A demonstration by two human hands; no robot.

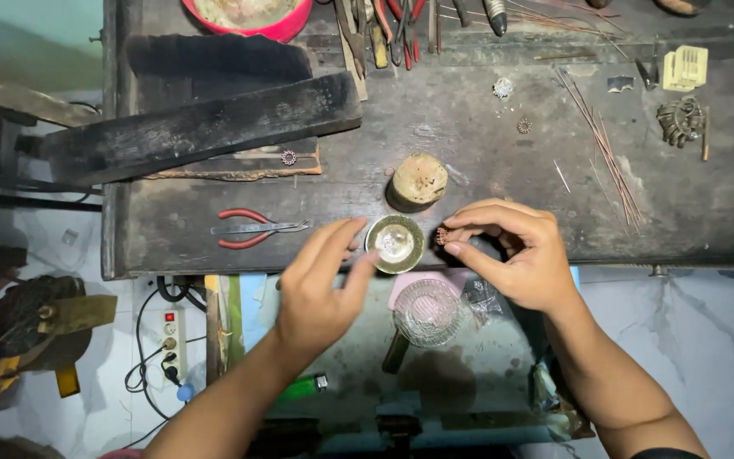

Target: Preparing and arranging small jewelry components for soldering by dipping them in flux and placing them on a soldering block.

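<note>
My right hand [516,255] pinches a small coppery round ornament [444,235] between thumb and forefinger, just right of a small round metal cup [394,244] near the workbench's front edge. My left hand [320,285] hovers with its fingers spread, the fingertips touching or almost touching the cup's left rim. A short wooden stump [418,181] stands right behind the cup. Below the cup, off the bench edge, sits a clear glass dish [427,311] on something pink.
Red-handled pliers [252,228] lie left of the cup. A charred wooden block [201,123] fills the bench's left. Thin copper wires [609,153], small ornaments [524,126] and hand tools [388,30] lie farther back. A green lighter [306,388] and a power strip [170,340] lie below.
</note>
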